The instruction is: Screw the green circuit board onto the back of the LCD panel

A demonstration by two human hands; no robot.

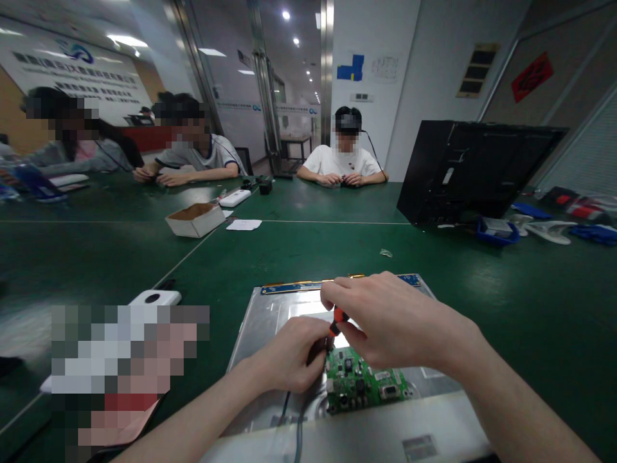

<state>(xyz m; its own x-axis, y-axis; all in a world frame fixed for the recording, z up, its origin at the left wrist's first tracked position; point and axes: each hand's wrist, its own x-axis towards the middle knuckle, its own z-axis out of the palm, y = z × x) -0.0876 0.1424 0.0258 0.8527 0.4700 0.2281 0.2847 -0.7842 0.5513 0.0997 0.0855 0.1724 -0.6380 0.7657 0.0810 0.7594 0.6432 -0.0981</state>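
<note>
A metal panel (250,334) lies on the green table, with a blue circuit strip (284,289) along its far edge and a green circuit board (357,386) on its near part. My right hand (390,315) is closed around a red and black screwdriver (339,315), tilted with its lower end near the board's upper left corner. Just left of the board, my left hand (299,350) is closed, its fingertips against the lower part of the screwdriver; the tip is hidden. Dark cables (299,431) run down the panel below my left hand.
At left are a white device (154,298) and a partly blurred pink item (130,427). An open box (195,222) and paper (243,224) sit farther back. A black monitor (472,167) and a blue tray (496,233) stand at right. Several people sit across the table.
</note>
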